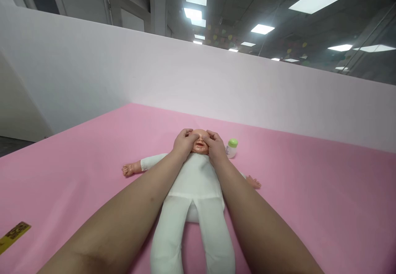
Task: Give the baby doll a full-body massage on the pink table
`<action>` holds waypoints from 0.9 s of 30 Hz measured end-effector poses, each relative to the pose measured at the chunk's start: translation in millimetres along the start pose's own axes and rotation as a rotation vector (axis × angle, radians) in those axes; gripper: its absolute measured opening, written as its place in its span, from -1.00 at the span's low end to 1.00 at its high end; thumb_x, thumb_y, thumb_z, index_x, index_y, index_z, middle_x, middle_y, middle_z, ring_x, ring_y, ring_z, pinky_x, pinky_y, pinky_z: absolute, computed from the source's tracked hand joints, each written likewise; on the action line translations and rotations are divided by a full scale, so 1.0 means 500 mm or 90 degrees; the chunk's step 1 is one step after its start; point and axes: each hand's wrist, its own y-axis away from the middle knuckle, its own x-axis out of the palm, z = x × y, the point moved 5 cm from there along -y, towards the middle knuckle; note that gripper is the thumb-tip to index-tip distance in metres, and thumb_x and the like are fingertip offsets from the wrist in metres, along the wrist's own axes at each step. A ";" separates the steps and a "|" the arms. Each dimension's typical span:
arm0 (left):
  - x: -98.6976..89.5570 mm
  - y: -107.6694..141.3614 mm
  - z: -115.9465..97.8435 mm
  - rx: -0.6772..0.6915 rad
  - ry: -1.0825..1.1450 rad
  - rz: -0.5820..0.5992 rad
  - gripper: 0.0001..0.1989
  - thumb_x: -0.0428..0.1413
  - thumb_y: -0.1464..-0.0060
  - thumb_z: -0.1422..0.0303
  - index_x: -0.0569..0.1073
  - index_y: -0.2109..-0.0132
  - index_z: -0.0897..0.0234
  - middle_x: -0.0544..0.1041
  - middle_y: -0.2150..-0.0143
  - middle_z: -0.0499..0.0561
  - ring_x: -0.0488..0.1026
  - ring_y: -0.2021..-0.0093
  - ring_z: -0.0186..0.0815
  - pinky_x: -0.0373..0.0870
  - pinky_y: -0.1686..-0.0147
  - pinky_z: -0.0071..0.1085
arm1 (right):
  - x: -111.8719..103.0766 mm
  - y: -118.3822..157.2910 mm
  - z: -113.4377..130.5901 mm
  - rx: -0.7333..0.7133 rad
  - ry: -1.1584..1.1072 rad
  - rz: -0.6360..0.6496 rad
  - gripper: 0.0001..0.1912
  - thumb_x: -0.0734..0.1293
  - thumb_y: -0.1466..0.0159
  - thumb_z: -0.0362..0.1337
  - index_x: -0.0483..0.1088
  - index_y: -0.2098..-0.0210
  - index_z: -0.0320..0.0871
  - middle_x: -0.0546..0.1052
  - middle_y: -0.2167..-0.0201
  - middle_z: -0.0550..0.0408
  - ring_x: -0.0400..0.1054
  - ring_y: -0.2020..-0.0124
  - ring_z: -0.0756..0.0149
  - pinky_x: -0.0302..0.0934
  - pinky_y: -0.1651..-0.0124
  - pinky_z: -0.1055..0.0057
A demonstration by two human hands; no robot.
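A baby doll (195, 179) with a white cloth body lies on its back on the pink surface, legs toward me and arms spread. My left hand (185, 144) grips the left side of its head, and my right hand (215, 145) grips the right side. Both thumbs rest on the doll's face near its eyes, with the fingers curled around the head. Between the thumbs, the open mouth (200, 145) shows. My palms hide the sides of the head. Just right of my right hand stands a small clear bottle (231, 148) with a green lid.
Pink sheeting (309, 191) covers the table. A white partition (216, 84) rises along its back and left side. At the lower left lies a yellow strip (14, 237) with dark printed codes. Beyond the partition are an open door (130, 12) and ceiling lights.
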 end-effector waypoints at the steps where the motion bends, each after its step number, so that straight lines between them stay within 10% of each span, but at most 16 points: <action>1: 0.000 0.002 -0.003 0.000 0.000 0.003 -0.51 0.36 0.01 0.22 0.53 -0.09 0.19 0.60 -0.02 0.13 0.59 0.04 -0.08 0.50 -0.01 -0.22 | 0.000 0.001 0.003 -0.002 0.010 -0.004 -0.40 0.54 -0.09 -0.07 0.50 -0.11 -0.02 0.57 -0.06 0.07 0.43 -0.15 0.10 0.40 -0.18 0.19; 27: -0.002 0.001 -0.005 -0.006 -0.021 0.009 -0.48 0.33 -0.03 0.17 0.51 -0.12 0.20 0.60 -0.03 0.14 0.58 0.00 -0.08 0.48 -0.06 -0.20 | 0.007 0.006 0.003 0.018 -0.015 0.014 -0.41 0.49 -0.15 -0.06 0.47 -0.15 -0.03 0.53 -0.15 0.07 0.40 -0.20 0.13 0.36 -0.26 0.21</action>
